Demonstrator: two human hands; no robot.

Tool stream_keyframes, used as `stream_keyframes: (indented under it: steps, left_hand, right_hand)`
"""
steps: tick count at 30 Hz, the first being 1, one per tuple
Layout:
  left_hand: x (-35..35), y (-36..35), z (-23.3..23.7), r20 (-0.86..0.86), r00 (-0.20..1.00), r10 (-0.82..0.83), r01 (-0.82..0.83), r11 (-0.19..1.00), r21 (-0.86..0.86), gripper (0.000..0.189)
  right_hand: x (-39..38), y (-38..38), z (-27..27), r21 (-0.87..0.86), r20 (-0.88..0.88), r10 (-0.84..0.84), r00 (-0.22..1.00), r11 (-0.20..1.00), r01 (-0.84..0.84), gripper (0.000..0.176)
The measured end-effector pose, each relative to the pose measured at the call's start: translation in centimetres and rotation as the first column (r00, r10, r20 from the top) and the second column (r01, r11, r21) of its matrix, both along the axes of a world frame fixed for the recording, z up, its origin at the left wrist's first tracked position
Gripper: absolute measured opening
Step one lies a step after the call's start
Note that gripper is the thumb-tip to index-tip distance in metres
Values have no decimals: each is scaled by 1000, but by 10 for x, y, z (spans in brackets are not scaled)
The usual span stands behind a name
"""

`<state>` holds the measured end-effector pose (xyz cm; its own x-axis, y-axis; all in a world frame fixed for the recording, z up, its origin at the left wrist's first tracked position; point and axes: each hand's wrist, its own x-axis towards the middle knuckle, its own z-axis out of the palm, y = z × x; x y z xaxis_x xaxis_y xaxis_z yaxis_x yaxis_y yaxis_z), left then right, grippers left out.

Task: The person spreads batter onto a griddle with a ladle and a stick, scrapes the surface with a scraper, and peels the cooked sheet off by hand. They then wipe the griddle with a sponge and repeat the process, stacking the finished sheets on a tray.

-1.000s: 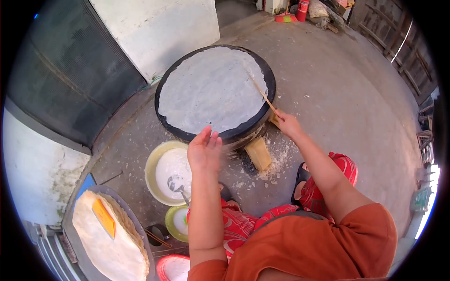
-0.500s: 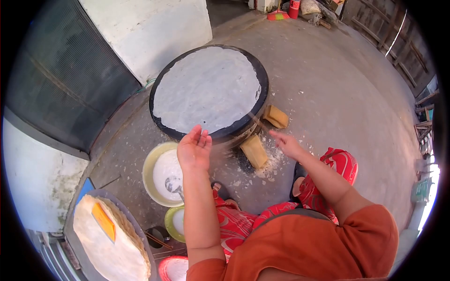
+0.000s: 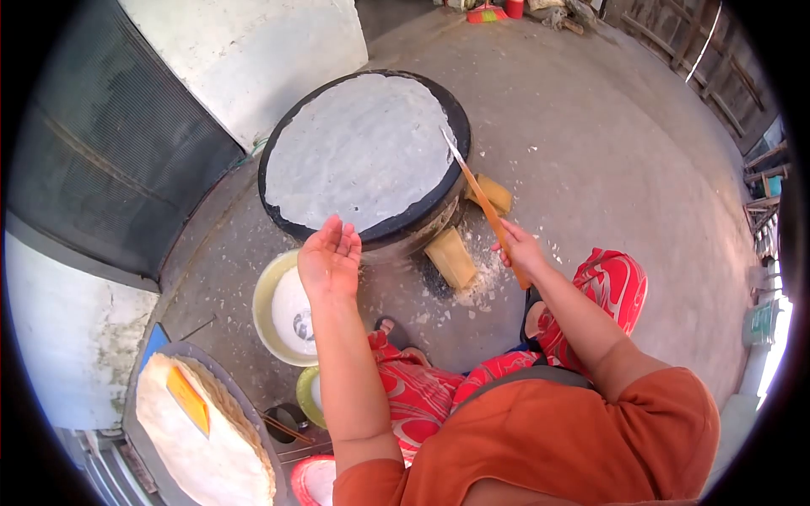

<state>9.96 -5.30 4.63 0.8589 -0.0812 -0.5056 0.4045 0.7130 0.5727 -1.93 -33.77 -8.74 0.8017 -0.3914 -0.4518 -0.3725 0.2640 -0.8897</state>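
A broad, thin white pancake (image 3: 350, 152) covers most of the round black griddle (image 3: 268, 202). My left hand (image 3: 331, 260) is held palm up near the griddle's front edge, empty, its fingers loosely stretched. My right hand (image 3: 521, 253) grips the handle of a long, thin wooden spatula (image 3: 483, 201). Its narrow whitish tip reaches over the pancake's right edge. Below and left of the griddle stands a cream-coloured bowl (image 3: 263, 316) of white batter with a ladle in it, partly hidden behind my left forearm.
A stack of finished pancakes (image 3: 198, 438) with a yellow packet (image 3: 187, 401) on top lies at lower left. Smaller bowls sit beside my legs. Yellow blocks (image 3: 451, 257) and white crumbs are on the floor by the griddle. A white wall (image 3: 245, 59) rises behind it.
The spatula was blurred by motion and now shows clearly, its tip over the pancake's right edge. The whole view has shifted slightly. My left hand stays palm up near the griddle.
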Motion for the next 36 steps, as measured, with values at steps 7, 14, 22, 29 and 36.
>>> stream_keyframes:
  steps: [7,14,22,29,36]
  left_hand:
    - [-1,0,0,7,1000,-3,3,1000,8,30]
    - [-1,3,2,6,1000,2,-2,1000,-3,30]
    - [2,6,-1,-16,990,138,-139,990,-38,29]
    - [5,14,2,14,980,199,-198,978,-62,28]
    - [5,14,4,1,981,196,-195,979,-56,27]
  right_hand:
    - [1,18,-18,-903,-183,206,961,350,-247,41]
    - [-11,9,-19,-464,27,72,997,885,-51,38]
    - [-23,50,23,-346,-24,539,842,785,-513,34]
    - [10,71,0,-773,-34,594,804,494,-398,41]
    - [10,107,23,-859,-286,570,770,203,-469,40]
